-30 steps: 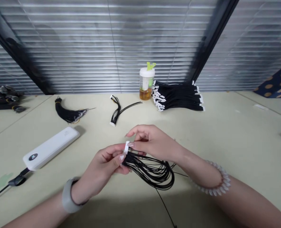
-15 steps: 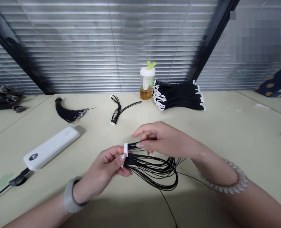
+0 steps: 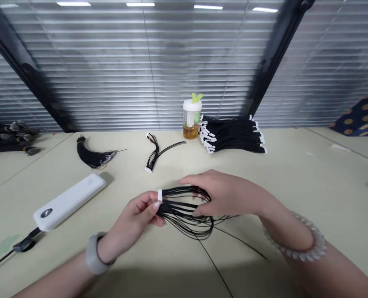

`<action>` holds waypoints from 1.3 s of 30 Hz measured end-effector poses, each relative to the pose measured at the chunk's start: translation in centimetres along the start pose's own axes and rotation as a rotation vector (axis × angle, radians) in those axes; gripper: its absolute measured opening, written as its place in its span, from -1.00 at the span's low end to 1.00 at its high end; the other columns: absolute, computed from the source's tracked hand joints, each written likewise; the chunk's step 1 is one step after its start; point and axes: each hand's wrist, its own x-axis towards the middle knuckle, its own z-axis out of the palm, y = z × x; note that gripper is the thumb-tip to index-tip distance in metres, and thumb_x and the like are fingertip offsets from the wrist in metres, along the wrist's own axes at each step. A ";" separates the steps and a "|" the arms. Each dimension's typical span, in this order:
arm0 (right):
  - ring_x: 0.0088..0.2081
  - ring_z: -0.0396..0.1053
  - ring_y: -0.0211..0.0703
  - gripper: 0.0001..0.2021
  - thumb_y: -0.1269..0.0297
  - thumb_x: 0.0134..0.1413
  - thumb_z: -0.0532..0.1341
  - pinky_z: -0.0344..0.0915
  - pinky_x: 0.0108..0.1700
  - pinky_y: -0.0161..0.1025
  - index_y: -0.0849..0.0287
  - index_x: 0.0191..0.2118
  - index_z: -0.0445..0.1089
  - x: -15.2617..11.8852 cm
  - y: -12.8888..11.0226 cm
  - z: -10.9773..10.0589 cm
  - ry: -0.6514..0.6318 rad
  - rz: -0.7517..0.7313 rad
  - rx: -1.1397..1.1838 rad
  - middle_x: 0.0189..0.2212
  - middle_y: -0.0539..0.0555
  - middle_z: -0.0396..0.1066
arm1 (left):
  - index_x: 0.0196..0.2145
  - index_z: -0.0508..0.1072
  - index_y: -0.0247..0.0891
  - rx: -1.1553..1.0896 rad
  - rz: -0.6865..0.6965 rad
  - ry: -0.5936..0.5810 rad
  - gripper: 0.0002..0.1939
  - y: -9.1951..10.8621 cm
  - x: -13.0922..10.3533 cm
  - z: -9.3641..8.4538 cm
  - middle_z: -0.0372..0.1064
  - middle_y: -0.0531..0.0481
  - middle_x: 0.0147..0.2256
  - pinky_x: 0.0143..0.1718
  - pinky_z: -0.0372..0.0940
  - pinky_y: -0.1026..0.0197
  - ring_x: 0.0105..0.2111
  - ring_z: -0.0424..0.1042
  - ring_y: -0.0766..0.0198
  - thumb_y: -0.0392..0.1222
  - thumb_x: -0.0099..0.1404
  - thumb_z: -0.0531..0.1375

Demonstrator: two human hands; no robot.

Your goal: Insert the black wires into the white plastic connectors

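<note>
My left hand [image 3: 140, 211] pinches the white connector [image 3: 159, 196] of a black wire harness [image 3: 184, 227] between thumb and fingers, above the table. The harness's thin wires run right from the connector and bend back in a wide loop. Around the right end of that loop curls my right hand [image 3: 221, 192], thumb in front and fingertips partly hidden behind the wires. Its thumb and index finger stay apart, so the hold looks loose. A few loose wire ends trail right and toward the front edge.
Beyond my hands lies a smaller harness [image 3: 153, 155]. A tied wire bundle [image 3: 92, 154] is left of it. A white power bank [image 3: 70, 200] with a cable sits left. At the back stand a cup of amber liquid [image 3: 190, 120] and a pile of finished-looking harnesses [image 3: 236, 134].
My right hand has shifted from the upper wires near the connector to the loop's right end, and its thumb has moved lower. The loop looks shorter. My left hand keeps the connector.
</note>
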 end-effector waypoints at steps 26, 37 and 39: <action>-0.13 0.33 -0.17 -0.64 0.18 -0.09 0.22 0.31 -0.15 -0.20 0.20 -0.12 0.34 0.3 7.2 -4.4 0.910 0.404 0.585 -0.09 0.13 0.36 | -0.34 0.25 -0.27 0.637 0.538 0.660 -0.71 1.4 11.6 -5.7 0.31 -0.03 -0.36 -0.13 0.30 0.00 -0.28 0.42 0.17 0.03 0.16 0.04; -0.27 0.38 -0.16 -0.61 0.12 -0.05 0.19 0.30 -0.22 -0.21 0.20 -0.09 0.35 0.1 8.5 -4.1 0.891 0.409 0.263 -0.31 0.09 0.42 | -0.01 0.25 -0.36 1.438 0.224 0.674 -0.52 -0.3 12.0 -4.9 0.35 -0.31 -0.13 -0.09 0.16 -0.12 -0.09 0.31 -0.13 0.02 0.23 -0.01; -0.24 0.37 -0.14 -0.64 0.13 -0.05 0.19 0.30 -0.19 -0.18 0.18 -0.11 0.37 0.3 9.6 -3.7 0.887 0.438 0.169 -0.22 0.12 0.39 | 0.03 0.24 -0.31 1.501 0.209 0.632 -0.57 -0.3 12.2 -4.7 0.36 -0.28 -0.12 -0.09 0.17 -0.11 -0.09 0.33 -0.08 -0.05 0.28 -0.06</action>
